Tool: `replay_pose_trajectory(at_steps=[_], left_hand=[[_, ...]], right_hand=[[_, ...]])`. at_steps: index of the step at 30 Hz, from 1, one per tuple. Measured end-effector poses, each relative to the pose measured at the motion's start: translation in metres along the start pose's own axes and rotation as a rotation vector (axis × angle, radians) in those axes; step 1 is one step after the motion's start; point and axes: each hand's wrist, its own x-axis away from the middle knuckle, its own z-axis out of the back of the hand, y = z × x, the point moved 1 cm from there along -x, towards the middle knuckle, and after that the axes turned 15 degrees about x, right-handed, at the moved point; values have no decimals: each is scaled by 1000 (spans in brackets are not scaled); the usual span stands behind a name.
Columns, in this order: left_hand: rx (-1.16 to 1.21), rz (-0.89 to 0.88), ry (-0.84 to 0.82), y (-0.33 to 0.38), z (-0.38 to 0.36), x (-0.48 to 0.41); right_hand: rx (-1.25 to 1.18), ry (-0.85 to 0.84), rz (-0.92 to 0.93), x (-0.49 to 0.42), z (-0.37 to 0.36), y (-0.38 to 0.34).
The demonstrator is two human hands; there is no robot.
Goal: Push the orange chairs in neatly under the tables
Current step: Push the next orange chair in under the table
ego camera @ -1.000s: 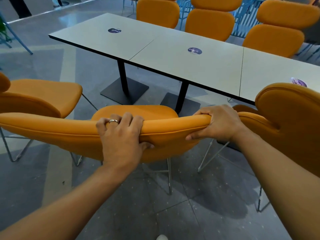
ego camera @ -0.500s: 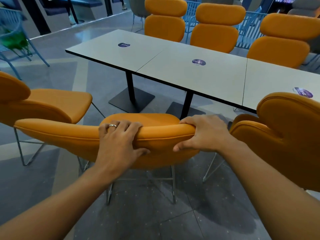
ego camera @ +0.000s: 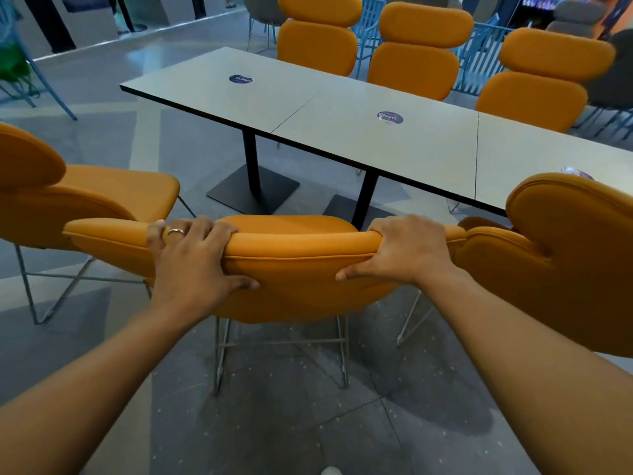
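The middle chair (ego camera: pixel 301 282) stands on the floor (ego camera: pixel 274 423) on the near side of the table (ego camera: pixel 342 108), between the left chair (ego camera: pixel 102 200) and the right chair (ego camera: pixel 565 269), its seat short of the tabletop's edge. The left hand (ego camera: pixel 191 262) and the right hand (ego camera: pixel 400 252) are both clamped on the top roll of its backrest, fingers curled over the far side and thumbs pressed into the near face. The chair faces away from the person, seat front pointing far toward the table. The backrest's long axis runs left to right, while the table's near edge slants from far left to near right (so the two do not look parallel). The main risk, as I judge it, is the black post (ego camera: pixel 364 200) and its base plate (ego camera: pixel 339 207) just beyond the seat: a straight push could run the seat or the wire legs (ego camera: pixel 218 354) into them. The backrest's right end also sits very close to the right chair, whether touching I cannot tell, so a push could scrape it. An uneven shove from one hand would leave the chair skewed.
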Motion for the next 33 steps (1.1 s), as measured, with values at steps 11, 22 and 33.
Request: replay_pose_trajectory(at_steps=[11,22,33], left_hand=[[69,-98,11,-12,6,8],[99,-232,-59,-31,12,-6],[144,-351,-137,-36,-4,-71]], right_hand=[[-52,-7,-91,28,13,-17],[-37,-58,-266,70,20,-47],[96,-116,-332,52,21,-53]])
